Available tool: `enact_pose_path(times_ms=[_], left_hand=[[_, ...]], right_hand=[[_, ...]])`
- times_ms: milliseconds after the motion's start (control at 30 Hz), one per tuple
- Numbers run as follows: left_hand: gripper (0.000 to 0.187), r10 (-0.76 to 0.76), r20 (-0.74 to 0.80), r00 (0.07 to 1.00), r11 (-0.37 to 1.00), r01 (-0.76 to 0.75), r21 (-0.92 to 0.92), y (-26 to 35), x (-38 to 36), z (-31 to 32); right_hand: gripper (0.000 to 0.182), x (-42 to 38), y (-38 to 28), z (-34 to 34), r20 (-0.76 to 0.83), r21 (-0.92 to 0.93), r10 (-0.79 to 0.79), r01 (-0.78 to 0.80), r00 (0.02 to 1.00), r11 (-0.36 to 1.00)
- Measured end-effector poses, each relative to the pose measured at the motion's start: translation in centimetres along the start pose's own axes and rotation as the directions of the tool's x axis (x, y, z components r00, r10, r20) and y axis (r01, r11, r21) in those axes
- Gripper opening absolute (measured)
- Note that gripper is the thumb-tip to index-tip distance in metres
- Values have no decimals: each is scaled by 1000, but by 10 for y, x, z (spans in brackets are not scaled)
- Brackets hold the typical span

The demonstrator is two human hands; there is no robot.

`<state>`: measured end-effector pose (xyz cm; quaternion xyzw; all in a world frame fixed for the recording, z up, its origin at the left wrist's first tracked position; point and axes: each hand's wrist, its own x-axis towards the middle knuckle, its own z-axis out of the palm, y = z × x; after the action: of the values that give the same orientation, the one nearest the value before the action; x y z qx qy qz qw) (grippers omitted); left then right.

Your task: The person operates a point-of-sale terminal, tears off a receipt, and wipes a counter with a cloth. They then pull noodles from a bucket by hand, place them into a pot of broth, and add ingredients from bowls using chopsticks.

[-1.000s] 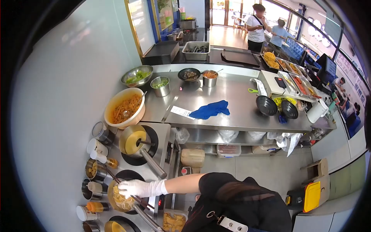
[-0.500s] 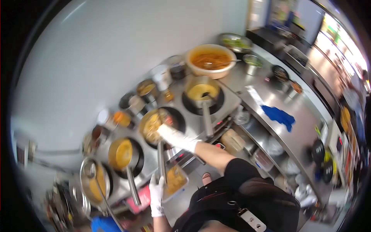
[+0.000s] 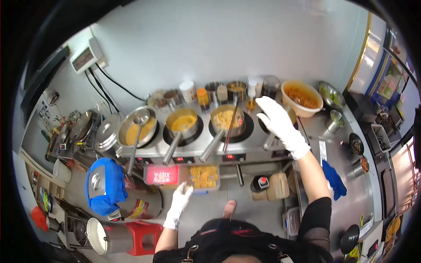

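My right hand [image 3: 280, 125], in a white glove, is raised over the rightmost saucepan [image 3: 269, 141] and hides most of it. Its fingers are stretched, thumb apart, near a small amber-bottomed bottle [image 3: 251, 104]. Chopsticks [image 3: 230, 127] lean untouched in the saucepan of noodle-like food [image 3: 226, 119]. Lower down, my gloved left hand [image 3: 179, 204] hovers in front of a clear plastic box [image 3: 201, 191] of yellow pieces, beside a pink packet [image 3: 162, 175]. The left fingers are slightly bent and apart, with nothing plainly held. Left of the noodles sits a saucepan of yellow soup [image 3: 183, 123].
A wide pan with a ladle [image 3: 140, 117] stands at the left burner. Jars and an orange-capped bottle [image 3: 203, 98] line the wall. A large bowl of reddish food [image 3: 301, 98] stands at right, with a blue cloth [image 3: 334, 179] on the side counter. A blue-covered pot [image 3: 105, 186] is at lower left.
The view has turned and levelled. My right hand has left the noodle saucepan and moved right and up; the chopsticks stay in it. My left hand has come away from the saucepan handle.
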<state>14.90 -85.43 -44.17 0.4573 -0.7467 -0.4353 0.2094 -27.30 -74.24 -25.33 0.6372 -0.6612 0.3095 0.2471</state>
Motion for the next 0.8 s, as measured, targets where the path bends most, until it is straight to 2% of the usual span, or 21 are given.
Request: enact_pose_path(times_ms=[33, 67, 100, 133, 167, 200, 267, 333, 367, 433, 467, 533, 600, 667, 700, 733, 767, 800], left_hand=[[56, -6, -30, 1000, 1000, 5, -28, -16, -7, -3], [57, -62, -34, 997, 996, 59, -72, -2, -22, -13], [57, -71, -49, 996, 994, 66, -86, -16, -26, -19], [58, -89, -70, 994, 995, 85, -55, -27, -29, -26], [57, -139, -78, 987, 984, 129, -125, -15, -37, -35], [57, -116, -96, 989, 986, 103, -133, -17, -37, -41], [54, -114, -120, 986, 969, 83, -234, -26, -39, -53], [52, -112, -133, 985, 957, 71, -280, -22, -41, -63], [52, -102, -160, 982, 947, 47, -318, -23, -40, -68], [53, -86, -178, 980, 935, 18, -355, -27, -40, -79], [51, -83, -179, 980, 936, 15, -351, -30, -41, -86], [50, -71, -169, 983, 939, 8, -344, -39, -45, -103], [50, -100, -182, 978, 927, 25, -374, -61, -47, -125], [44, -143, -263, 954, 904, 18, -427, -102, -44, -146], [43, -170, -281, 944, 903, 35, -427, -106, -51, -161], [42, -196, -302, 933, 903, 51, -428, -110, -56, -177], [42, -217, -328, 920, 901, 59, -430, -119, -58, -190], [42, -238, -353, 905, 899, 68, -433, -133, -60, -202]], right_hand=[[42, 15, -5, -26, -66, -10, -21, 20, 998, 1000], [40, 31, -12, -53, -133, -19, -42, 40, 990, 999], [37, 49, -17, -78, -178, -116, -71, 51, 981, 992], [36, 70, -33, -111, -250, -102, -75, 51, 965, 993], [35, 88, -48, -141, -344, -108, -91, 57, 935, 993], [34, 105, -62, -167, -428, -110, -102, 60, 898, 992], [32, 137, -69, -217, -561, -356, -375, 194, 738, 914], [32, 165, -76, -262, -657, -497, -548, 249, 517, 831], [29, 172, -91, -279, -732, -370, -443, 244, 518, 896], [26, 185, -112, -314, -778, -401, -431, 167, 457, 901], [26, 194, -109, -335, -744, -551, -533, 82, 402, 831], [28, 212, -90, -372, -774, -584, -547, -27, 319, 811], [34, 221, -77, -400, -860, -490, -427, -223, 279, 843], [44, 235, -50, -428, -948, -319, -273, -456, 166, 831], [55, 245, -42, -434, -994, -105, -81, -593, 68, 799], [62, 257, -27, -444, -988, 98, 155, -677, 24, 730], [60, 275, -34, -435, -975, 129, 218, -690, 43, 712], [57, 301, -65, -405, -977, 28, 154, -630, 146, 776]])
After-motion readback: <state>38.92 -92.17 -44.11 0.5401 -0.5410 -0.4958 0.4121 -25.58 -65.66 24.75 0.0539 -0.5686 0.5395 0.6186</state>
